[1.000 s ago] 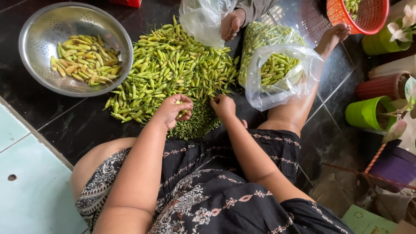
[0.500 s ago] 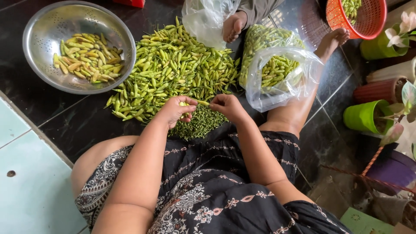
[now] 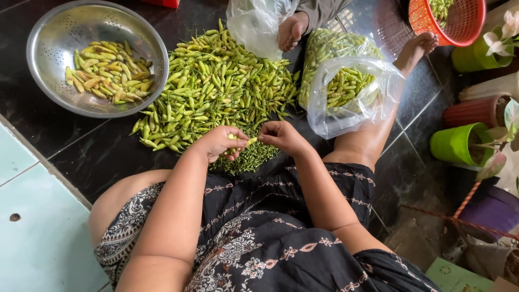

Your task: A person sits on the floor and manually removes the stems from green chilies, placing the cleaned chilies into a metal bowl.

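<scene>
The left hand (image 3: 219, 143) is curled, its fingers pinching a small pale green chili pepper (image 3: 244, 141) that pokes out towards the right hand (image 3: 282, 136). The right hand is likewise nearly closed, its fingertips meeting the tip of that same pepper, so the two hands hold it between them. The pepper sits just at the near edge of the large loose heap of slim green chili peppers (image 3: 216, 89) spread on the dark tiled floor (image 3: 92, 148). Directly below the hands, against the heap's near edge, lies a small mound of thin dark green stems (image 3: 246, 159). Left of the heap stands a round perforated steel bowl (image 3: 48, 32) with yellowish peppers inside. Right of the heap rests a clear plastic bag (image 3: 351, 86) filled with green peppers, lying against the person's outstretched leg. Beyond the heap, another person's foot (image 3: 292, 30) rests beside a second clear bag (image 3: 254, 24).
</scene>
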